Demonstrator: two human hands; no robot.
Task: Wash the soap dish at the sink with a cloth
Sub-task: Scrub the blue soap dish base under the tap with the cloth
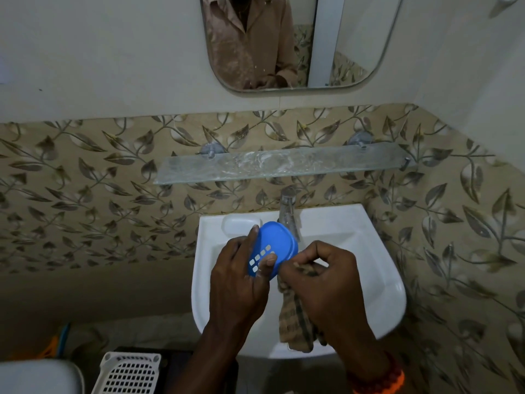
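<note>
Left hand (pixel 238 282) grips the blue soap dish (pixel 274 245) tilted over the sink (pixel 380 280), just below the tap (pixel 288 214); right hand (pixel 326 282) clenches a cloth (pixel 295 322) against the dish's edge; basin right side open.

You have one view only, from a wide-angle camera on your head, looking forward and steeply down at the white sink (pixel 377 282) from close above. The tap (pixel 288 214) sits near the middle of the frame, the glass shelf (pixel 284 164) and mirror (pixel 284 44) higher up. Straight lines bow toward the edges. Your forearms enter from the bottom edge.
</note>
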